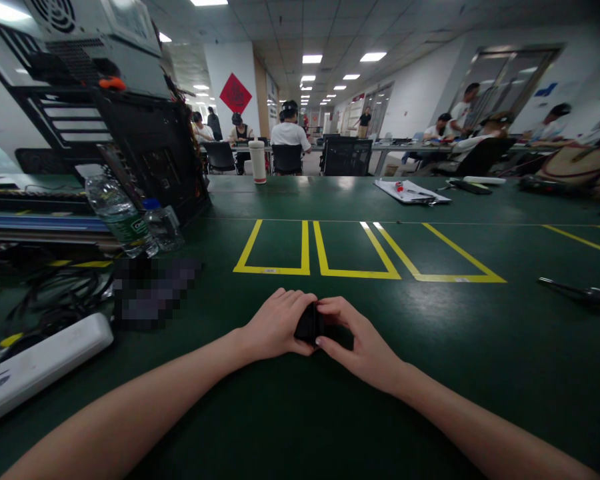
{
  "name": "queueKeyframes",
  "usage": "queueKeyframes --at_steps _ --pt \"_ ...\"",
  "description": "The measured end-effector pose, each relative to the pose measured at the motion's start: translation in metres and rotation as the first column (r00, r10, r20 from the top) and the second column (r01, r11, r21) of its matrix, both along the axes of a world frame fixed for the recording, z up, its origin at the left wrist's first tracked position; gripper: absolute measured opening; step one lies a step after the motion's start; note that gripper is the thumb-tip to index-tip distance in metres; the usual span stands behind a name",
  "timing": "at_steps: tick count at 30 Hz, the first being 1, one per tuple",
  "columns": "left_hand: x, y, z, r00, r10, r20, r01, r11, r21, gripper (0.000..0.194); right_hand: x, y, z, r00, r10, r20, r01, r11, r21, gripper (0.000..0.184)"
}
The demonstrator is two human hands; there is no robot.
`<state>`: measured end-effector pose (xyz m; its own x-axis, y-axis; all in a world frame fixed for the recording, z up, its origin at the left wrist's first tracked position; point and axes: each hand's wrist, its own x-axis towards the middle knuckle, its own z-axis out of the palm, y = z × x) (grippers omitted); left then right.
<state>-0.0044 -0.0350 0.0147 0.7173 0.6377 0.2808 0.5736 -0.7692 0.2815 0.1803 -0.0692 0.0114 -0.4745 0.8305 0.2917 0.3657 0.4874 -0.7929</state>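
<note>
Between my two hands is a small black box-like object (pixel 307 325), its exact kind too dark to make out. My left hand (pixel 279 325) wraps round its left side, fingers over the far edge and thumb at the near edge. From the right, my right hand (pixel 363 343) pinches the object's right edge with thumb and fingertips. Both hands are low over the green tabletop (pixel 260 413), near its middle. Part of the black object is hidden behind the left fingers.
Yellow tape outlines (pixel 360 275) lie beyond my hands. At left are a white power strip (pixel 45 367), cables, a water bottle (pixel 120 217), a smaller bottle (pixel 163 227) and computer hardware (pixel 150 140). A screwdriver-like tool (pixel 580 292) lies right; a clipboard (pixel 413 193) and white cup (pixel 257 162) stand farther back.
</note>
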Motion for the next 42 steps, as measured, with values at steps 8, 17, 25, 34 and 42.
queueKeyframes --at_steps 8,17,25,34,42 --pt "0.0010 -0.0001 -0.0005 1.000 0.007 0.003 -0.007 1.000 0.010 0.056 -0.0005 0.0029 -0.0048 0.999 -0.024 -0.029 0.023 0.999 -0.031 0.026" --pt "0.0000 -0.0010 0.0002 1.000 0.012 -0.004 -0.012 1.000 -0.008 0.058 0.0000 0.0001 0.0009 0.999 -0.006 0.040 0.006 1.000 0.008 0.031" --pt "0.0006 -0.0003 0.0008 1.000 0.009 -0.001 -0.009 1.000 -0.022 0.056 0.0010 0.0003 -0.0003 0.998 -0.038 0.042 0.036 0.999 0.039 0.025" --pt "0.0008 0.0001 -0.0005 0.999 0.024 -0.023 -0.024 1.000 0.002 0.060 0.0005 -0.0003 -0.0011 1.000 -0.024 0.020 0.024 0.999 0.025 0.032" --pt "0.0005 -0.0003 0.0001 1.000 0.014 0.000 -0.014 1.000 0.001 0.057 -0.0001 0.0011 -0.0029 0.999 -0.035 0.024 0.035 0.999 -0.013 0.027"
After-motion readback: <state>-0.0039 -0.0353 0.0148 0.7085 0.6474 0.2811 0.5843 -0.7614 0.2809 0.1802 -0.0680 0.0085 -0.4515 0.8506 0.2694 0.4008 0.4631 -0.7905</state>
